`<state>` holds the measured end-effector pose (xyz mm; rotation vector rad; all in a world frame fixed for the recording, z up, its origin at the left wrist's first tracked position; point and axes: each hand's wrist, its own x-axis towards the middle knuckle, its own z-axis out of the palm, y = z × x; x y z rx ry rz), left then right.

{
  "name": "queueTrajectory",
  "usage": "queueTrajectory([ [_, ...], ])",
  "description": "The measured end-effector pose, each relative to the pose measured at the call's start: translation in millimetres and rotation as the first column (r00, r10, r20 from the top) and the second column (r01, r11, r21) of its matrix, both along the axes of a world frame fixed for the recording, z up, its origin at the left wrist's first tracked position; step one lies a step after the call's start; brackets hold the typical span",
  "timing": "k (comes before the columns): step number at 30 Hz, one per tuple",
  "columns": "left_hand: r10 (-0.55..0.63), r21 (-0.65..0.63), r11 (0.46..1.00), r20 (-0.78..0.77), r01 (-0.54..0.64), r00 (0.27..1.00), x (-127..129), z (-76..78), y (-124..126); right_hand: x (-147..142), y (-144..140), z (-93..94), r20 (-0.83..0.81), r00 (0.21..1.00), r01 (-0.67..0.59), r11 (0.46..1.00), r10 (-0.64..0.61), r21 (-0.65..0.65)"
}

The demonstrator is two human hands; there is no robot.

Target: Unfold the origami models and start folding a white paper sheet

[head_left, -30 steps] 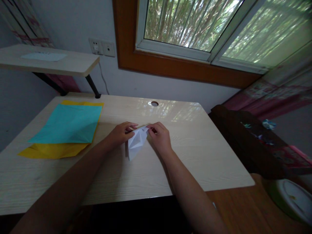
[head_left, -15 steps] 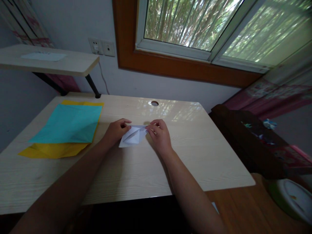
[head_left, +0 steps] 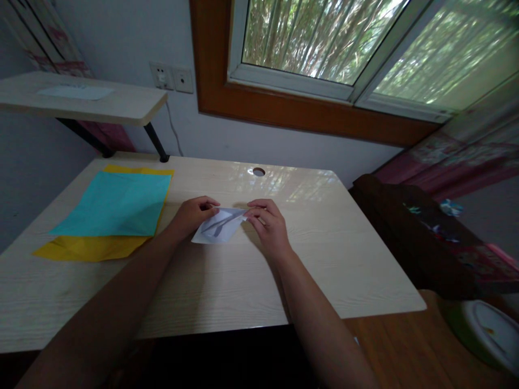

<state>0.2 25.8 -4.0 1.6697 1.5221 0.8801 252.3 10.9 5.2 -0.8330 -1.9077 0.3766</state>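
We pinch the folded white paper [head_left: 219,226] at its far corners with our left hand [head_left: 190,216] and right hand [head_left: 268,222], right of the blue sheet [head_left: 115,203], and a hard tug could rip it.

Two bare forearms enter from the bottom edge and narrow toward the wrists — no sleeve, cuff or fabric covers either one as far back as the edge shows. The left hand [head_left: 190,215] is ungloved, with no watch, band or bracelet at its wrist. The right hand [head_left: 271,227] is likewise ungloved, its wrist plain and its fingers [head_left: 259,206] without rings. The nails look short, though the dim light makes their finish hard to tell. Both forearms lie in shadow — fine detail on them cannot be made out.
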Motion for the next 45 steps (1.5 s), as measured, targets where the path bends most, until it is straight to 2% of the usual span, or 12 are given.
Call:
queueTrajectory([
  [8,-0.083,-0.089,0.991,0.131,0.095,0.988,-10,-1.1,5,2,-1,6.7,-0.073,0.997,-0.036,0.998,0.032,-0.048],
  [13,-0.184,-0.166,0.958,0.278,0.235,0.943,-10,-2.0,7,-1,-2,1.4,-0.187,0.982,0.0,0.99,-0.027,-0.143],
  [17,-0.219,-0.163,0.941,0.37,0.295,0.903,-5,0.4,4,-3,0,-7.4,-0.277,0.958,0.018,0.984,-0.068,-0.178],
  [22,-0.338,-0.095,0.91,0.39,0.403,0.856,-4,5.3,-1,-2,3,-12.1,-0.249,0.961,0.093,0.99,-0.117,-0.104],
  [25,-0.421,0.026,0.897,0.349,0.441,0.837,-8,6.3,-2,2,5,-10.7,-0.198,0.964,0.177,0.984,-0.179,-0.027],
  [27,-0.44,0.1,0.897,0.291,0.43,0.85,-10,5.9,-1,6,6,-9.2,-0.157,0.961,0.239,0.97,-0.229,0.049],
  [32,-0.396,0.259,0.887,0.004,0.382,0.918,-11,2.4,0,14,9,-5.9,-0.062,0.942,0.334,0.915,-0.329,0.225],
  [37,-0.296,0.311,0.888,-0.176,0.338,0.939,-7,-2.0,3,15,8,-4.7,0.001,0.964,0.261,0.946,-0.266,0.195],
  [45,-0.192,0.393,0.87,-0.287,0.298,0.939,-12,-7.7,5,13,3,-1.8,0.121,0.987,0.103,0.993,-0.109,0.06],
])
